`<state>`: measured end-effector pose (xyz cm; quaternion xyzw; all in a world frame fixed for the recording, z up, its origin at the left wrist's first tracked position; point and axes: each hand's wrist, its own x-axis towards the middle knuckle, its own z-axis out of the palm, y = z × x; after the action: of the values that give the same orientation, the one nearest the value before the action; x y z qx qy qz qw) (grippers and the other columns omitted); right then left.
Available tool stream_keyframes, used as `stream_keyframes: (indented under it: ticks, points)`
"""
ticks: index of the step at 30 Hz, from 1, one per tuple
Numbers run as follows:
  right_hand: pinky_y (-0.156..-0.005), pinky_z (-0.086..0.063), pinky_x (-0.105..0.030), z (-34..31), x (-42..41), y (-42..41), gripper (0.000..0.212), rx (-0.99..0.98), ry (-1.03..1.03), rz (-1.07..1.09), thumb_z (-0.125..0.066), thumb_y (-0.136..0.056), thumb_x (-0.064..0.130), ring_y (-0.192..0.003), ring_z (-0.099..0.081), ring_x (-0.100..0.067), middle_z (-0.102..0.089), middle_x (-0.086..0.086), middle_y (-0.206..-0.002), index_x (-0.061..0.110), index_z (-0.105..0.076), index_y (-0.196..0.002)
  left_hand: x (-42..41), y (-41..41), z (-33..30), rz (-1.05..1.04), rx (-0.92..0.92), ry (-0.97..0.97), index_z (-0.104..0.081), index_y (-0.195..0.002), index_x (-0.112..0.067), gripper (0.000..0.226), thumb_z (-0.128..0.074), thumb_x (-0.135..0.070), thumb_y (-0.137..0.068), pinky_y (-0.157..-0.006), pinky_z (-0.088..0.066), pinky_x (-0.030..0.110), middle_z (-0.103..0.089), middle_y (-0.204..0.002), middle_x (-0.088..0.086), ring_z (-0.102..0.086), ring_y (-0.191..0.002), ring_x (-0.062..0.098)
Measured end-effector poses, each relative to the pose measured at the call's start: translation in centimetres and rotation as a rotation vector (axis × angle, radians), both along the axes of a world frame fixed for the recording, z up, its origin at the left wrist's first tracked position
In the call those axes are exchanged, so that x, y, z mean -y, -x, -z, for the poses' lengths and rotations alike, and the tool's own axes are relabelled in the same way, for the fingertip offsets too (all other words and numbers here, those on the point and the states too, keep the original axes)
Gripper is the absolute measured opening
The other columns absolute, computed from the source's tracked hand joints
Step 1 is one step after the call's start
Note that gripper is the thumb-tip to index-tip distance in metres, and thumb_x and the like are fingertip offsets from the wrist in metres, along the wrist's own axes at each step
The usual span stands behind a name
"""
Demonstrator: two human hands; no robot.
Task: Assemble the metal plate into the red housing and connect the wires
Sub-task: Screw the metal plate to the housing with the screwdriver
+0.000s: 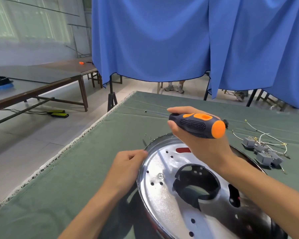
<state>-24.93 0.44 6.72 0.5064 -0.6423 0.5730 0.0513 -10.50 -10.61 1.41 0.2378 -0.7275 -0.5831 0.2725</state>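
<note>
Shiny metal fills the lower right of the green cloth-covered table (76, 169): the round metal plate (162, 195) sits inside the red housing (183, 150), whose red shows only through a slot near the plate's far side and as a thin edge low down. One screw (160, 175) sits in the plate's face, near several open holes, and a large round opening in the middle shows a dark collar. The left hand (126, 167) rests at the plate's left rim, fingers curled in, and seems to pinch something thin at its fingertips, though I cannot tell what. The right hand (195, 138) hovers above the far part of the plate, wrapped around the black and orange handle of a screwdriver (198, 125), whose orange butt points right. Two small loose screws (148, 135) lie on the cloth just beyond the rim. Off to the right, grey connector blocks (264, 156) lie tangled with white wires (266, 137), well apart from the housing.
</note>
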Motion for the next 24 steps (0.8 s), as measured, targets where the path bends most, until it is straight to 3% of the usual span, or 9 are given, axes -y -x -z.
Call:
stream_keyframes:
  ticks: [9, 15, 21, 24]
  points:
    - [-0.071, -0.048, -0.009, 0.0, -0.1, 0.2, 0.024, -0.023, 0.004, -0.017, -0.074, -0.081, 0.017, -0.081, -0.066, -0.002, -0.072, 0.009, -0.095, 0.016, -0.072, -0.105, -0.1, 0.2, 0.3, 0.008, -0.049, -0.040, -0.055, -0.073, 0.015, 0.040, -0.049, -0.018, -0.094, -0.066, -0.033, 0.030, -0.052, -0.074, 0.012, -0.044, -0.069, 0.018]
    - [-0.069, -0.048, -0.009, -0.1, -0.1, -0.1, 0.023, -0.009, -0.008, -0.022, -0.073, -0.081, 0.017, -0.079, -0.066, -0.001, -0.071, 0.010, -0.095, 0.018, -0.072, -0.104, -0.2, 0.2, 0.4, 0.007, -0.051, -0.032, -0.053, -0.070, 0.013, 0.040, -0.049, -0.019, -0.094, -0.065, -0.030, 0.029, -0.049, -0.073, 0.010, -0.039, -0.067, 0.018]
    - [-0.051, -0.046, -0.010, -0.8, -0.2, -0.6, 0.018, 0.047, -0.010, 0.008, -0.074, -0.081, 0.018, -0.058, -0.059, -0.003, -0.066, 0.021, -0.072, 0.028, -0.071, -0.095, -0.2, 0.3, 0.6, -0.011, -0.045, -0.034, -0.050, -0.066, 0.010, 0.039, -0.051, -0.018, -0.092, -0.065, -0.030, 0.029, -0.047, -0.070, 0.009, -0.037, -0.065, 0.018]
    - [-0.041, -0.043, -0.013, -1.6, -0.4, -1.1, 0.017, 0.042, -0.010, 0.026, -0.074, -0.079, 0.019, -0.050, -0.054, -0.004, -0.064, 0.014, -0.067, 0.030, -0.064, -0.088, -0.1, 0.4, 0.7, -0.036, -0.037, -0.036, -0.047, -0.062, 0.007, 0.038, -0.053, -0.017, -0.091, -0.063, -0.028, 0.029, -0.043, -0.067, 0.008, -0.034, -0.063, 0.018]
